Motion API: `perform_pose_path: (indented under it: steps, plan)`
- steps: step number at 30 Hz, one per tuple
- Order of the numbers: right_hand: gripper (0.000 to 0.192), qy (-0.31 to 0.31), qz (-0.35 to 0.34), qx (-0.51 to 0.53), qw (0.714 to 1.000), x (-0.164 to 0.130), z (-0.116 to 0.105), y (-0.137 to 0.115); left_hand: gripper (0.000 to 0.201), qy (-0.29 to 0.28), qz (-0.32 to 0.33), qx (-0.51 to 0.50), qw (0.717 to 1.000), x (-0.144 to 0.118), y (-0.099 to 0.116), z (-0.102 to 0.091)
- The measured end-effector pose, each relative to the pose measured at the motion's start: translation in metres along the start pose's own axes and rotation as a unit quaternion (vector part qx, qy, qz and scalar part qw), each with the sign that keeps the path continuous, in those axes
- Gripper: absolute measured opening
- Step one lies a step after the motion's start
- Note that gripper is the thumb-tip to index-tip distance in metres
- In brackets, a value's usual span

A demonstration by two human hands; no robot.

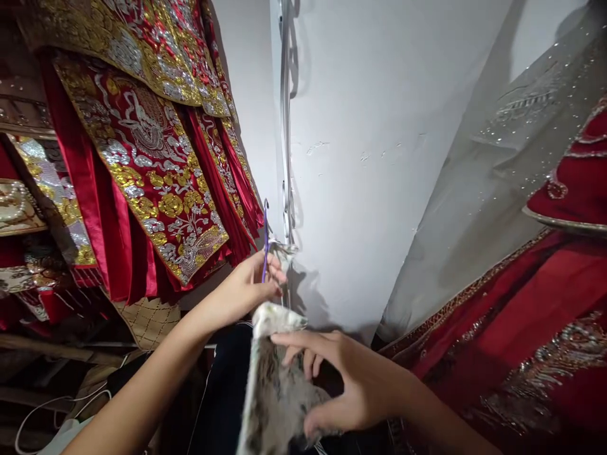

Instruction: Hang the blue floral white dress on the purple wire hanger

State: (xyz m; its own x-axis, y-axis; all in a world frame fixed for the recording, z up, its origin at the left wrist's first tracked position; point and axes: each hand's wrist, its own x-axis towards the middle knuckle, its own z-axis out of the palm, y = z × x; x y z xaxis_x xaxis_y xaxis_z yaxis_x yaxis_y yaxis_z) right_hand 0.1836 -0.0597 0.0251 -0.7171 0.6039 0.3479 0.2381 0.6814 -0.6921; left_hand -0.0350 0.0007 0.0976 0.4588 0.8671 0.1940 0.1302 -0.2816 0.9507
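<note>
My left hand (pixel 249 287) pinches a thin purple hook-like tool (pixel 265 240) together with the top edge of a grey-white patterned cloth (pixel 275 385), close to the white wall. My right hand (pixel 341 385) holds the same cloth lower down, thumb under it and fingers spread over its front. The cloth hangs down between the hands towards the bottom edge of the view.
Red garments with gold and silver embroidery (pixel 152 151) hang at the left. A silvery sheer cloth (pixel 512 164) and another red embroidered garment (pixel 545 328) fill the right. A white wall (pixel 370 126) with a metal strip (pixel 285 126) stands ahead. White cables (pixel 57 404) lie at the lower left.
</note>
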Motion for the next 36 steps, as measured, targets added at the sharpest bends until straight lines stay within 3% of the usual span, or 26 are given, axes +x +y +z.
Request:
perform_pose_path:
  steps: [1, 3, 5, 6, 8, 10, 12, 15, 18, 21, 23, 26, 29, 33, 36]
  plan:
    - [0.074, 0.027, 0.022, -0.008, 0.999, 0.002, -0.007, 0.006, 0.019, -0.014, -0.002, 0.023, 1.000, -0.008, 0.001, -0.002]
    - [0.051, 0.162, 0.063, -0.058, 0.983, 0.005, -0.024, 0.025, 0.015, -0.025, 0.005, 0.108, 0.994, -0.025, 0.005, -0.010]
    - [0.048, 0.304, 0.088, -0.112, 0.942, 0.011, -0.043, 0.048, 0.019, -0.028, 0.017, 0.199, 0.979, -0.037, 0.011, -0.022]
    - [0.052, 0.345, 0.091, -0.122, 0.926, 0.015, -0.050, 0.058, 0.021, -0.031, 0.021, 0.235, 0.971, -0.041, 0.014, -0.029]
    - [0.055, 0.356, 0.089, -0.093, 0.926, 0.025, -0.061, 0.074, 0.024, -0.033, 0.032, 0.278, 0.959, -0.042, 0.017, -0.045]
    - [0.040, 0.307, 0.091, -0.019, 0.947, 0.035, -0.066, 0.080, 0.024, -0.010, 0.053, 0.305, 0.951, -0.033, 0.015, -0.061]
    - [0.032, 0.252, 0.099, 0.071, 0.960, 0.041, -0.068, 0.077, 0.020, 0.067, 0.085, 0.342, 0.933, -0.018, 0.008, -0.075]
    - [0.035, 0.239, 0.098, 0.173, 0.950, 0.044, -0.075, 0.066, 0.013, 0.243, 0.142, 0.406, 0.869, 0.003, -0.003, -0.085]
    - [0.036, 0.327, 0.093, 0.217, 0.915, 0.049, -0.088, 0.060, 0.027, 0.342, 0.227, 0.428, 0.805, 0.008, -0.008, -0.076]
    - [0.042, 0.454, 0.084, 0.245, 0.853, 0.066, -0.107, 0.060, 0.027, 0.383, 0.314, 0.398, 0.772, -0.002, -0.011, -0.056]
    - [0.042, 0.493, 0.067, 0.267, 0.825, 0.079, -0.119, 0.062, 0.025, 0.411, 0.339, 0.367, 0.763, -0.009, -0.019, -0.044]
    - [0.039, 0.525, 0.030, 0.295, 0.798, 0.087, -0.129, 0.066, 0.031, 0.455, 0.315, 0.299, 0.778, -0.009, -0.047, -0.028]
    - [0.037, 0.568, 0.023, 0.290, 0.769, 0.076, -0.121, 0.071, 0.044, 0.462, 0.222, 0.195, 0.836, 0.002, -0.087, -0.010]
    - [0.036, 0.577, 0.068, 0.290, 0.761, 0.052, -0.086, 0.083, 0.044, 0.354, 0.103, 0.065, 0.927, 0.023, -0.130, 0.018]
    - [0.037, 0.590, 0.064, 0.299, 0.747, 0.046, -0.057, 0.098, 0.024, 0.305, 0.083, 0.023, 0.948, 0.033, -0.148, 0.036]
